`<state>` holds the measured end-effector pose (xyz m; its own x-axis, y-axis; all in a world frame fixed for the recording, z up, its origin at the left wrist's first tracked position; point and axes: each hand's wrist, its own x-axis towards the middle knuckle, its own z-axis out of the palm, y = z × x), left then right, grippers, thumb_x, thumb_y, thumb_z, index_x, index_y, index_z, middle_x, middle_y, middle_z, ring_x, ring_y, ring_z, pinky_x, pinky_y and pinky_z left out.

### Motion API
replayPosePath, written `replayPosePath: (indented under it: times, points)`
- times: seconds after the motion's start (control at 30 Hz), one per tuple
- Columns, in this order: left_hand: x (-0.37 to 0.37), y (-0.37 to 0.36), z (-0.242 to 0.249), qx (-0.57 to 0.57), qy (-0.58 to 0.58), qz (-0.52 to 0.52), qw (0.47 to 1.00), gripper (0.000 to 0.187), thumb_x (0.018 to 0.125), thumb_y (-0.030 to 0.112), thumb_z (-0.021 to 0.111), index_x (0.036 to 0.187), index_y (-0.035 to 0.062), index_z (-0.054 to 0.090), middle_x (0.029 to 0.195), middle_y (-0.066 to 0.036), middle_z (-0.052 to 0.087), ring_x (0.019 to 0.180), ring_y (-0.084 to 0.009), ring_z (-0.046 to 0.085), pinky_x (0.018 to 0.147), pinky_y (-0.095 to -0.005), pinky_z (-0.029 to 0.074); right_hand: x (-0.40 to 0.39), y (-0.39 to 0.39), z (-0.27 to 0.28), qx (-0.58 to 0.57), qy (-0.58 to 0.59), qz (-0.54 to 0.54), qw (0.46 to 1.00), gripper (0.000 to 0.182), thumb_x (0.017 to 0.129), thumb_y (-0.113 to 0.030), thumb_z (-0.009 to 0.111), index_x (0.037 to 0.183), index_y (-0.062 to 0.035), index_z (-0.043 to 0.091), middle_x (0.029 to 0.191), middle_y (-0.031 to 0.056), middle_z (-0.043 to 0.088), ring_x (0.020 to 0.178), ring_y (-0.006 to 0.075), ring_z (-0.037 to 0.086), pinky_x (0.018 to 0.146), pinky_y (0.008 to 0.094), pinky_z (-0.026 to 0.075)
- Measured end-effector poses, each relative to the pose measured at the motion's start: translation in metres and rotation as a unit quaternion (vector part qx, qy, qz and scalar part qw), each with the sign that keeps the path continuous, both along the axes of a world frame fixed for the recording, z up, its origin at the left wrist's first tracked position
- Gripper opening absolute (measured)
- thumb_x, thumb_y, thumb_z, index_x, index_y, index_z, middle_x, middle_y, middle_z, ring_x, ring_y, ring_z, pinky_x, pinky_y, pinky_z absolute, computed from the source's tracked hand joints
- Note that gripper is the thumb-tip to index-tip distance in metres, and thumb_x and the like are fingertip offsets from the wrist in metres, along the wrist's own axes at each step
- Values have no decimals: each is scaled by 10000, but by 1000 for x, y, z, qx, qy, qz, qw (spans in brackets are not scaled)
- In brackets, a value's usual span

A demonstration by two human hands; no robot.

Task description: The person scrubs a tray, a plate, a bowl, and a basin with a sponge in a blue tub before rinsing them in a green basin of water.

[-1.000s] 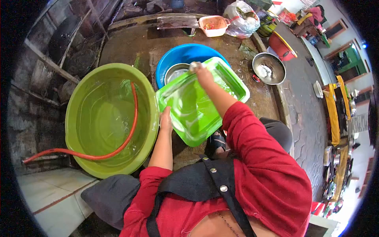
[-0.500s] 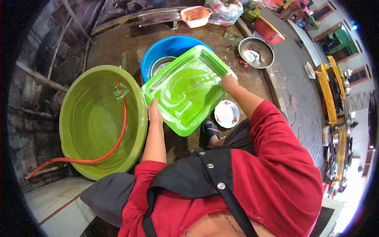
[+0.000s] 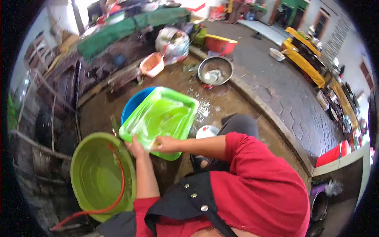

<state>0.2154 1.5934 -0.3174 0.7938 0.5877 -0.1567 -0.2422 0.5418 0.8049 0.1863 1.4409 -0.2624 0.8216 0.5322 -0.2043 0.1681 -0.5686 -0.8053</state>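
The right hand (image 3: 166, 144) had just moved from the far right side of the bright green, rectangular plastic tray (image 3: 162, 118) to its near edge, right beside the left hand (image 3: 137, 148). That shift brought the rubbing to the near corner, while white suds lay streaked over the tray's inner face. The left fingers were narrowed on the rim at that corner, gripping it; the right fingers were bent close together against the tray, but blur hid whether they held a scrubber. The tray was tilted in front of the person, partly covering a round blue plastic basin (image 3: 136, 102), with a large olive-green plastic tub (image 3: 103, 138) just to its left. An orange rubber hose (image 3: 121, 185) ran over that tub's rim. Beyond the right forearm, a white plate with red markings (image 3: 207, 132) was partly visible near the knee.
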Motion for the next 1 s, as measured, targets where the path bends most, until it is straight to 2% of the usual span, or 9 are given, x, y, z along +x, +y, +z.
replayPosePath:
  times: [0.13,0.2,0.3,0.4,0.47,0.57,0.77,0.9,1.0]
  points:
    - [15,18,26,-61,63,-3,996,585,746,-40,497,1277,36,265,1213,-173,428,1004,-312,521,806,-447,482,11,2,25,0,-226,102,969,487,604,-227,698,962,52,522,831,224,593,794,375,575,673,417,466]
    - [28,34,18,-161,-17,-149,975,654,754,-45,482,1318,93,180,1234,-184,391,1012,-332,515,791,-484,485,16,-1,59,-43,-205,117,971,463,590,-197,688,935,61,517,822,229,587,792,376,574,672,424,463]
    - [40,34,30,-88,23,-50,995,730,757,-45,480,1345,157,98,1250,-186,365,1002,-325,519,794,-477,485,27,-4,77,-84,-209,139,964,399,584,-161,667,894,43,521,795,228,586,774,366,581,666,425,464]
    - [-1,-5,96,226,174,116,951,740,769,112,592,1355,148,140,1255,-188,372,1101,-303,449,872,-444,411,49,-9,90,-104,-258,139,950,385,588,-149,664,932,-23,547,809,183,610,766,342,596,661,421,467]
    - [2,16,83,571,214,198,767,790,765,210,618,1371,195,112,1320,-223,275,1181,-312,351,966,-479,289,68,-17,100,-105,-298,166,934,354,592,-153,648,927,-67,578,828,165,620,779,329,602,656,409,476]
    - [-10,18,120,765,116,90,627,417,817,403,518,1121,117,532,1109,-154,520,1101,-316,419,928,-507,277,83,-31,127,-71,-285,182,939,373,567,-174,659,924,-89,599,842,151,627,792,319,605,670,392,483]
    - [-15,-2,185,818,160,-270,482,398,824,443,475,901,67,580,860,-196,594,902,-363,538,794,-471,394,112,-39,134,-34,-271,233,933,445,543,-192,720,947,-74,576,842,132,626,790,298,600,680,379,472]
    - [5,2,176,793,122,-368,469,382,854,398,440,917,33,534,911,-244,569,896,-403,525,760,-467,405,135,-54,153,68,-198,311,927,362,607,-154,740,908,-50,569,845,87,615,794,207,582,704,344,459]
    - [23,3,167,781,109,-333,517,398,874,363,415,989,0,531,965,-260,557,931,-403,518,789,-450,403,149,-75,163,275,-247,157,916,309,633,-129,731,880,-54,562,844,42,607,803,158,562,731,316,452]
